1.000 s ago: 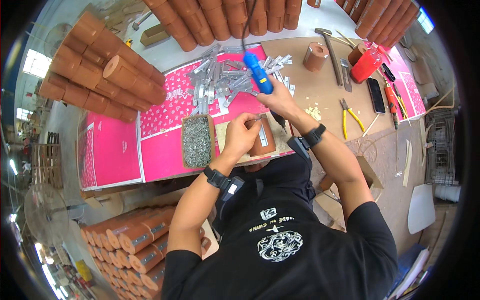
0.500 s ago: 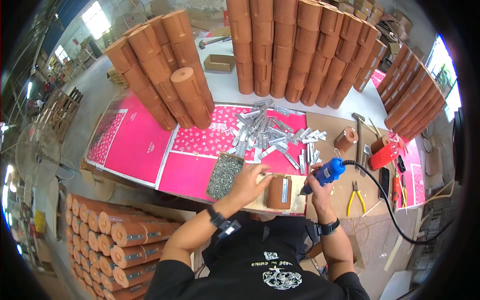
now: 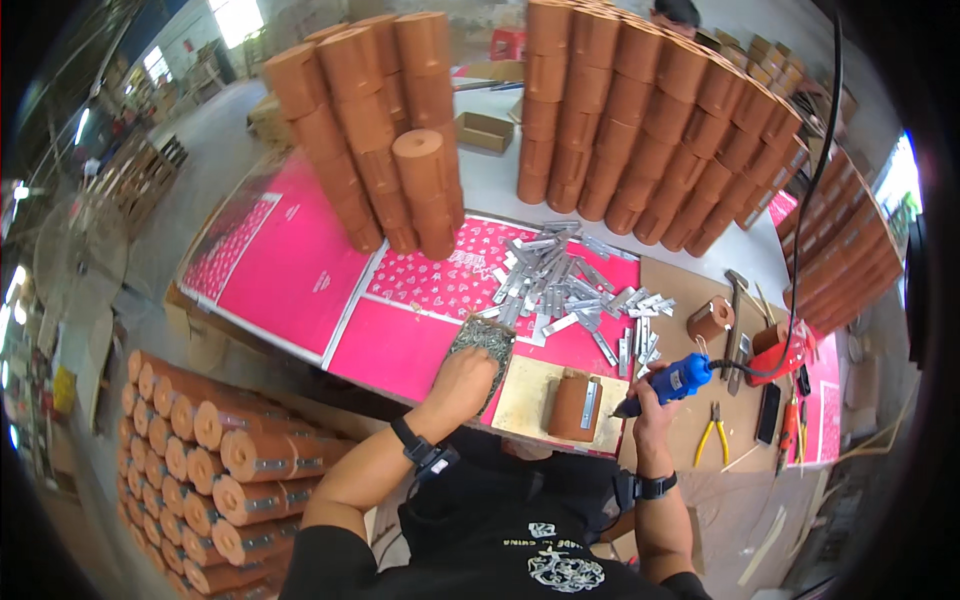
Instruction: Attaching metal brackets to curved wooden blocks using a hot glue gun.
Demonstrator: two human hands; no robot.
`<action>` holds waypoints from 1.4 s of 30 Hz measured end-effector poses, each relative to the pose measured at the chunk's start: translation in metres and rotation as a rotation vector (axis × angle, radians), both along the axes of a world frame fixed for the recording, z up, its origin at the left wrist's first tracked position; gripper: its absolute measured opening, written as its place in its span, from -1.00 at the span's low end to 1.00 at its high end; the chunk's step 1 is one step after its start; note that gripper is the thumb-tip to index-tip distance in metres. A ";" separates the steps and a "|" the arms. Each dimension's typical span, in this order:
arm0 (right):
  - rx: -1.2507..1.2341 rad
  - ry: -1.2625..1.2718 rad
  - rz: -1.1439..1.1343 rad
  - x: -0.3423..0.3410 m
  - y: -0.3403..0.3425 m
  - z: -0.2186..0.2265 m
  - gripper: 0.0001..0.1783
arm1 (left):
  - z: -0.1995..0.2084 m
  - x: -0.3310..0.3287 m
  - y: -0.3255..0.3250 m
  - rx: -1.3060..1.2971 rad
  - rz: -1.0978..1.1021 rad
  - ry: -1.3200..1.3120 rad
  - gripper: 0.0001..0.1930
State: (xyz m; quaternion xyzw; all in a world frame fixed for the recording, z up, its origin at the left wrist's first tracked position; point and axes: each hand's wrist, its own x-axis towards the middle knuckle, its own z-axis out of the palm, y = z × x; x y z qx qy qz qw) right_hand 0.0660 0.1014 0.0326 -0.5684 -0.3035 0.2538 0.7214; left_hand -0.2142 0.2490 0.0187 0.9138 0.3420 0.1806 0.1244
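My left hand (image 3: 468,380) reaches into an open box of small silver screws (image 3: 485,338); its fingers are curled down among them, and what they pinch is hidden. In my right hand (image 3: 652,410) is a blue electric screwdriver (image 3: 680,378), its tip pointing left toward a brown clay-coloured cylinder (image 3: 569,405). The cylinder lies on a pale wooden board (image 3: 525,390), with a metal strip (image 3: 591,404) along its upper right side. Tip and strip are apart. Beyond the board is a loose pile of metal strips (image 3: 555,285).
Tall stacks of brown cylinders (image 3: 590,110) stand along the back, with another group (image 3: 375,130) at left. More cylinders (image 3: 245,455) are piled low at left. Yellow-handled pliers (image 3: 712,435), a hammer (image 3: 735,300) and a red tool (image 3: 775,358) lie at right. The screwdriver's black cord (image 3: 808,215) runs upward.
My left hand has moved from beside the cylinder into the screw box. The right hand still holds the screwdriver near the cylinder. The view has shifted, and the cord now rises upward.
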 end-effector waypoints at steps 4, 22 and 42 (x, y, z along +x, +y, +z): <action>0.069 0.035 -0.016 0.002 -0.008 -0.009 -0.61 | -0.007 -0.001 -0.003 0.015 0.009 -0.083 -0.96; 0.132 0.077 0.039 0.007 -0.003 0.032 -0.65 | 0.018 0.017 -0.032 -1.218 0.018 -0.810 -0.81; 0.420 0.332 0.236 -0.026 -0.023 0.087 -0.58 | 0.031 0.071 -0.092 -0.868 -0.132 -0.446 -0.87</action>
